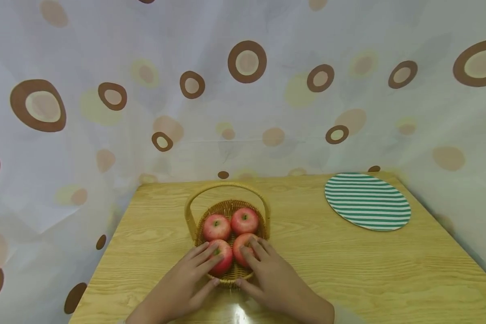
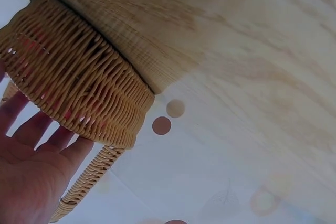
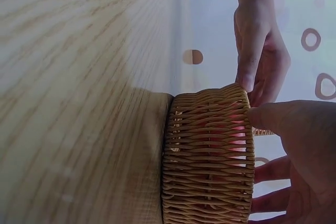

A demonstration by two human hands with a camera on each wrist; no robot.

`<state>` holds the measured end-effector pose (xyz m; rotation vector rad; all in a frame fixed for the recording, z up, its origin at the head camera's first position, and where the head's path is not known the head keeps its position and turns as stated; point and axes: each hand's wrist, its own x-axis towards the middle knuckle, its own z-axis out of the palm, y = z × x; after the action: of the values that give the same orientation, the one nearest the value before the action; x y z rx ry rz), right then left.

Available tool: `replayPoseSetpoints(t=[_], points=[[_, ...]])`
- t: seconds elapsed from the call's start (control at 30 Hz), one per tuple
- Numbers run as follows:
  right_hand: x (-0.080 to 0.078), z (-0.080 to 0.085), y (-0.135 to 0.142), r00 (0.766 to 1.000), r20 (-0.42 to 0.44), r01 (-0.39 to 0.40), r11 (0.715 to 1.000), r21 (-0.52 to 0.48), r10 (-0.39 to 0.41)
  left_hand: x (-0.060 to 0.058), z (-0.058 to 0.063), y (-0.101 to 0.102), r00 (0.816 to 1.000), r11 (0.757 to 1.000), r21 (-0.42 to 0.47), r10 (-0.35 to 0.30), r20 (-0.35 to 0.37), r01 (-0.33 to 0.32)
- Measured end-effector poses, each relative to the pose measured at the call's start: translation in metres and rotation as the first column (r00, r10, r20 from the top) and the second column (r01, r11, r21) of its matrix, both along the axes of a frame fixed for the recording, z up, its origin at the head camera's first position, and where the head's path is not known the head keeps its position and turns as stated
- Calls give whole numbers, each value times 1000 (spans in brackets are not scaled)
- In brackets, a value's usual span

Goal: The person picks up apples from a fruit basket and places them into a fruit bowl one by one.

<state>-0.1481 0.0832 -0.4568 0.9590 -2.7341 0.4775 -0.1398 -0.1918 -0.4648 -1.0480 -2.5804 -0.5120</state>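
Observation:
A woven wicker basket [image 1: 229,283] with an arched handle [image 1: 227,184] stands on the table and holds several red apples. My left hand [image 1: 186,279] lies over the near left apple [image 1: 225,266], fingers stretched across its top and thumb by the front rim. Over the near right apple [image 1: 239,246] my right hand [image 1: 273,276] rests the same way, its thumb also at the rim. Two more apples, one at the back left [image 1: 216,227] and one at the back right [image 1: 245,222], are uncovered. Both wrist views show the basket's woven side, with red glimpsed through the gaps.
A round placemat [image 1: 366,202] with green and white stripes lies at the back right of the wooden table [image 1: 340,265]. Behind and beside the table hangs a pale cloth [image 1: 210,117] with brown and yellow ring patterns.

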Motion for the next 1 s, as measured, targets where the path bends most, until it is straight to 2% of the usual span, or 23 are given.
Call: replayPoseSetpoints(t=[0.13, 0.33, 0.47, 0.63, 0.77, 0.9, 1.0], points=[[1, 0, -1, 999, -26, -23, 1000, -4, 22, 3, 1, -1, 1000, 1000, 4, 5, -9, -5], [1, 5, 5, 995, 83, -44, 999, -21, 46, 1, 0, -3, 998, 1000, -11, -4, -66, 3], [3, 5, 11, 992, 107, -72, 997, 34, 68, 1, 0, -3, 994, 999, -33, 6, -108, -10], [3, 6, 20, 995, 32, -95, 993, 72, 93, 0, 5, 2, 991, 996, -63, 54, -124, -62], [0, 10, 27, 994, -57, -93, 994, 55, 96, -1, 13, 9, 987, 991, -83, 90, -136, -102], [-2, 14, 35, 987, -130, -96, 995, 3, 96, -1, 19, 18, 984, 993, -73, 78, -159, -91], [-4, 17, 43, 985, -154, -83, 996, -17, 79, -1, 22, 28, 981, 997, -52, 54, -187, -65]])
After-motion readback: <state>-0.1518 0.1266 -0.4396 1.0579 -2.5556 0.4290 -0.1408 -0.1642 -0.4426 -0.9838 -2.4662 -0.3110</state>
